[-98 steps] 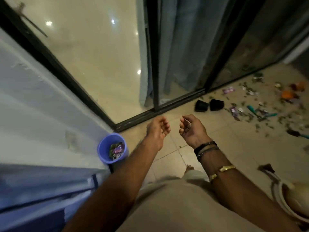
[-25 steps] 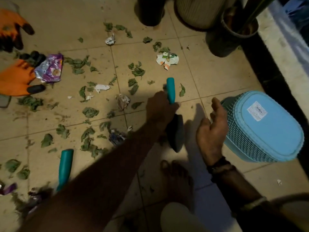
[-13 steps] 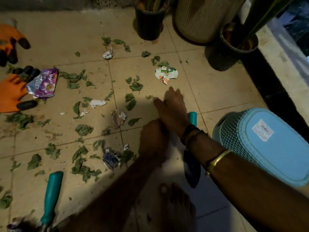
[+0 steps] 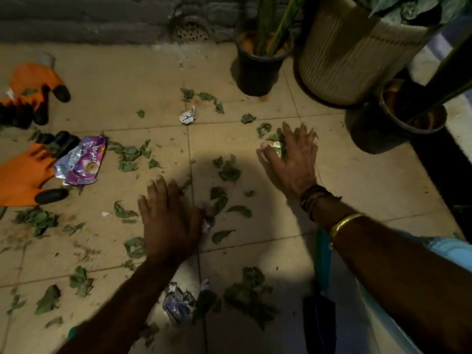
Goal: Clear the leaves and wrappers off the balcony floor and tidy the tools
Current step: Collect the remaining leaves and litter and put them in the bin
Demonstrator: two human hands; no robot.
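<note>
Left hand (image 4: 168,223) and right hand (image 4: 293,159) press flat, fingers spread, holding nothing. Leaves (image 4: 228,172) judged light, limp: rake together, scoop underneath.

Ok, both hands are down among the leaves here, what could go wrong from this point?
1. The left hand and right hand press bare on the littered floor while the orange gloves lie unused; hidden sharp bits could nick skin.
2. The trowel lies just under the right forearm; drawing the arm back might catch its blade.
3. The leaves are widely scattered, so hand sweeping may miss some.
</note>
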